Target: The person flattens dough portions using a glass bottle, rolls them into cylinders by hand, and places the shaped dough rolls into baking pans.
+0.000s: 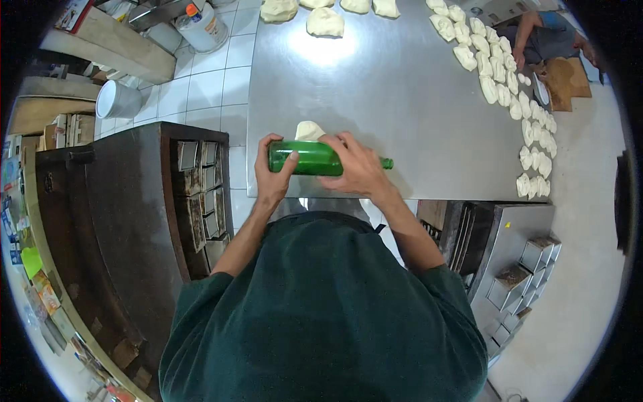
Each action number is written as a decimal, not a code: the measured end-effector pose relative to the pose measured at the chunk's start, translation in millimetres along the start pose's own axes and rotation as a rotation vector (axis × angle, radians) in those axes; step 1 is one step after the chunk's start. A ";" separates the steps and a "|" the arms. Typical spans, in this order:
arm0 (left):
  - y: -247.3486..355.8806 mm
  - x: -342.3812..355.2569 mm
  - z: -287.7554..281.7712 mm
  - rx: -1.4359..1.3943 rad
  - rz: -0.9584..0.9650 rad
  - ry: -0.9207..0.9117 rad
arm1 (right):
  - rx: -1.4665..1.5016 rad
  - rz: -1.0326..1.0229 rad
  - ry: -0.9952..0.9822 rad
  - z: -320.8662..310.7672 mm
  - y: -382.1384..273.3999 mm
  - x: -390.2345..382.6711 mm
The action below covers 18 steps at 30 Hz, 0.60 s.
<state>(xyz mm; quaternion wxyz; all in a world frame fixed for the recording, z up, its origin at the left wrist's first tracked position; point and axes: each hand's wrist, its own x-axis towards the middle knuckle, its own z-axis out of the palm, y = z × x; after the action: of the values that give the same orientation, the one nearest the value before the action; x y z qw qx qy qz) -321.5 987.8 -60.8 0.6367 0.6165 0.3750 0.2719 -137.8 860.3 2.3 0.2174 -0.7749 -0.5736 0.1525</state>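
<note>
A green glass bottle lies on its side across the near edge of the steel table, its neck pointing right. My left hand wraps around the bottle's base end, thumb on top. Toward the neck, my right hand grips the other end with its fingers over the glass. A pale piece of dough shows just beyond the bottle, between my hands; its near part is hidden by the bottle, so I cannot tell how far it reaches underneath.
The steel table carries several dough lumps at its far edge and rows of dough pieces along its right side. Another person's hand is at the far right. A dark cabinet holding metal tins stands left; a rack stands right.
</note>
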 end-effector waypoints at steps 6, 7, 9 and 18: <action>-30.0 58.2 16.3 0.549 0.004 0.278 | -0.300 -0.039 0.267 55.1 47.6 34.0; -38.7 76.8 20.2 0.699 0.028 0.397 | -0.364 -0.039 0.298 65.3 59.4 44.6; -28.9 120.5 28.9 0.658 -0.015 0.456 | -0.340 0.091 0.254 64.7 71.7 77.9; -23.5 264.9 31.0 0.667 -0.350 0.463 | -0.208 0.421 -0.190 29.9 121.6 213.9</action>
<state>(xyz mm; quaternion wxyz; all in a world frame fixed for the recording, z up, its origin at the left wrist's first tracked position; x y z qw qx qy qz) -147.8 1181.9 -122.9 0.3386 0.6381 0.6738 0.1551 10.9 1039.4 -82.8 0.0451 -0.8776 -0.4302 0.2065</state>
